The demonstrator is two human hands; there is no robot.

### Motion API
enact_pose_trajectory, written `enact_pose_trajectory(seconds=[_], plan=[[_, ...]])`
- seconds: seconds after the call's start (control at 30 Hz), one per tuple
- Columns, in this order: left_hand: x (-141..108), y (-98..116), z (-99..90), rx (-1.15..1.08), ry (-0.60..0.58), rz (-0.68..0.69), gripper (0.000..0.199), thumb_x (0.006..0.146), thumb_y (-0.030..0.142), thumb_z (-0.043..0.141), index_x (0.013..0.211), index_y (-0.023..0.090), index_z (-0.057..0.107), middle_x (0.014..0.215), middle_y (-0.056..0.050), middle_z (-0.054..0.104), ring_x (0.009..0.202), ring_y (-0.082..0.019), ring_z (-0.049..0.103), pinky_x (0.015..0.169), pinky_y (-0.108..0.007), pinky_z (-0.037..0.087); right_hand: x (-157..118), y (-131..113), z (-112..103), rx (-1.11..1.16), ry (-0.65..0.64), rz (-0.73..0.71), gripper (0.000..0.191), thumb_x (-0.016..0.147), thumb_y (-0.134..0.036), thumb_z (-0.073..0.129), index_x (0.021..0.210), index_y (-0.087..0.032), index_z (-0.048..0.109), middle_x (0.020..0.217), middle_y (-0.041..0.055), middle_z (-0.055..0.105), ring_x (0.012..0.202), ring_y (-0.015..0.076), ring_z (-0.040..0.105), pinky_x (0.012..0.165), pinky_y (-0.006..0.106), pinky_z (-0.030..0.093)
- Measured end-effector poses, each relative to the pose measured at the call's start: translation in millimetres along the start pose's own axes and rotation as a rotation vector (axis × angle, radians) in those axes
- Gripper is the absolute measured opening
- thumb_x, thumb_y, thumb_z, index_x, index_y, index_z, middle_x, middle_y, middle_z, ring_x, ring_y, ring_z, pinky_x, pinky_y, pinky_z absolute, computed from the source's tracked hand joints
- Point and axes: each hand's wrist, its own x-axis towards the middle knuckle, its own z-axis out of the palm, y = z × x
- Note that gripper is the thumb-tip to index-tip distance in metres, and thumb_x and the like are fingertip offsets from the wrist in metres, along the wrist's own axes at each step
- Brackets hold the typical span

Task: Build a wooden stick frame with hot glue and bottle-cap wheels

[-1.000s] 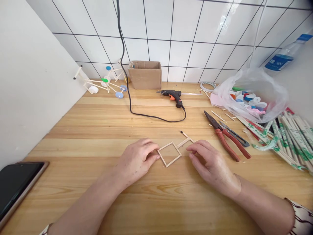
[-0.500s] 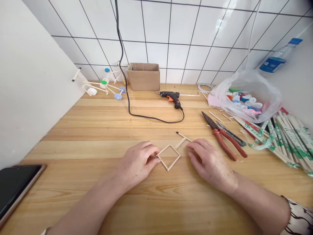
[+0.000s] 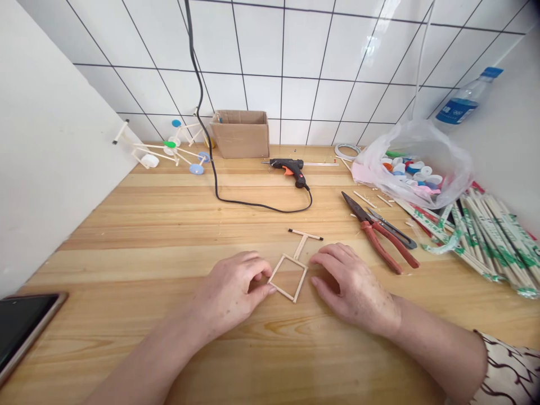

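Square frame of pale wooden sticks (image 3: 288,278) sits on the light pine surface (image 3: 169,225) right in front of you, turned like a diamond and standing flat between your hands! Your left hand (image 3: 230,292) has its fingers curled in, with thumb and forefinger pressed together on the frame's left corner. Your right hand (image 3: 352,287) lies open, fingers loosely spread, flat on the wood just beside the right corner. Off the top corner runs a T-shaped stick piece (image 3: 301,242), its stem meeting the frame and its crossbar pointing away from you. To your right, red-handled pliers (image 3: 382,239) lie next to dark-tipped snips (image 3: 392,229), then a bundle of paper-wrapped wooden chopsticks (image 3: 489,242) and a clear plastic bag of bottle caps (image 3: 411,163). Further up, a black glue gun (image 3: 287,166) trails its cord in front of a cardboard box (image 3: 239,135). Over on the left stands a stick model with bottle-cap wheels (image 3: 169,149), and a black phone (image 3: 25,332) sits at the surface's edge.
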Motion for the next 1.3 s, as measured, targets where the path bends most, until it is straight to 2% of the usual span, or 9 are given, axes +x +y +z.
enact_pose_trajectory(seconds=[0.27,0.5,1.1,1.3], plan=[[0,4,-3.1,-0.004,-0.084,-0.028,0.007,0.076,0.018,0.066,0.072,0.018,0.061,0.071,0.003,0.057,0.069,-0.014,0.054,0.062,-0.024,0.038,-3,-12,-4,0.013,-0.067,0.06,0.034,0.072,-0.024,0.066,0.101,-0.01,0.057,0.1,0.0146,0.058,0.091,0.0281,0.051,0.082,0.046,0.045],[-1,3,-3.2,0.022,-0.055,-0.036,0.006,0.075,0.018,0.067,0.079,0.018,0.063,0.07,0.003,0.057,0.067,-0.014,0.054,0.06,-0.024,0.039,-4,-17,-1,-0.067,-0.041,0.055,0.026,0.073,-0.031,0.067,0.088,-0.011,0.058,0.093,0.0145,0.057,0.087,0.0283,0.05,0.077,0.046,0.046],[-1,4,-2.0,0.011,-0.039,-0.014,0.005,0.074,0.019,0.066,0.075,0.02,0.061,0.069,0.003,0.057,0.065,-0.013,0.054,0.059,-0.023,0.039,-6,-18,-1,-0.029,-0.055,0.023,0.024,0.079,-0.024,0.061,0.098,-0.011,0.059,0.096,0.0146,0.057,0.088,0.0284,0.05,0.078,0.046,0.045],[0,6,-3.0,0.015,-0.066,-0.031,0.004,0.074,0.019,0.065,0.075,0.02,0.061,0.071,0.002,0.058,0.067,-0.014,0.055,0.06,-0.025,0.039,-5,-17,0,-0.045,-0.039,-0.007,0.032,0.08,-0.024,0.061,0.107,-0.008,0.057,0.099,0.0155,0.057,0.091,0.0286,0.05,0.08,0.046,0.045]])
